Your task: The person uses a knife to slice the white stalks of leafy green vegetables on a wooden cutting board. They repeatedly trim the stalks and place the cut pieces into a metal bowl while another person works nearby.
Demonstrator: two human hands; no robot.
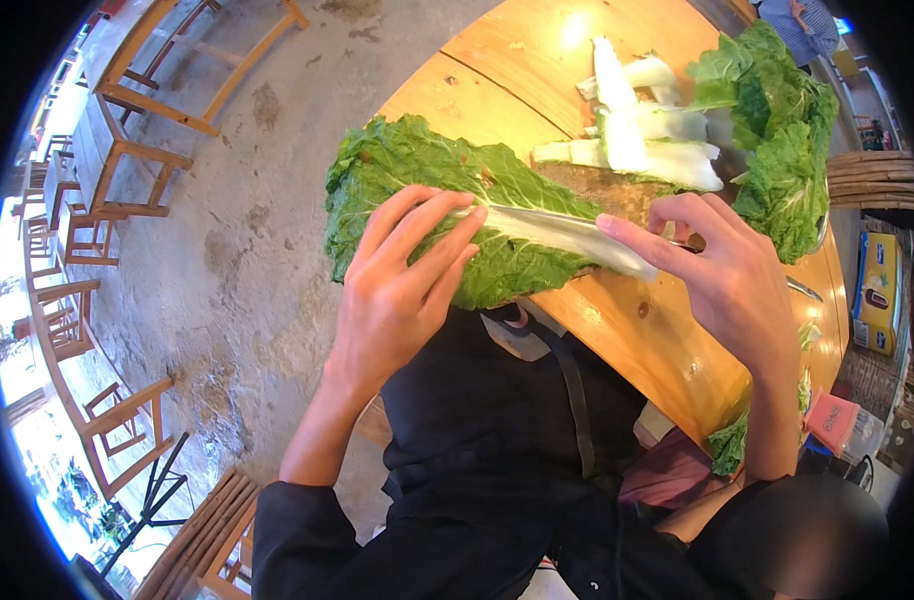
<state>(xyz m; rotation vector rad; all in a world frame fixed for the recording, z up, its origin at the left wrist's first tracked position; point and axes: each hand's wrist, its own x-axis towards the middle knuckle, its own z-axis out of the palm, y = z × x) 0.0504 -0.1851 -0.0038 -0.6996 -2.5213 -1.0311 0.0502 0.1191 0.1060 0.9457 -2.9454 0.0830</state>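
A large green napa cabbage leaf (419,150) with a white midrib (607,251) lies before me, overhanging the table's near edge. My left hand (400,277) rests on it, pressing it with the fingertips beside the rib. In my right hand (723,270) is a knife (547,215), its handle mostly hidden by the fingers. My right index finger stretches along the back of the blade, which lies lengthwise along the rib. Under the rib end, part of a wooden cutting board (614,187) shows. Several cut white cabbage ribs (625,124) are stacked beyond it.
Green leaf pieces (783,142) are heaped at the right in a container whose rim barely shows. A metal utensil (803,288) lies on the wooden table (637,315). More leaves (729,442) sit near another person's arm (701,514). Wooden benches (141,165) stand at left.
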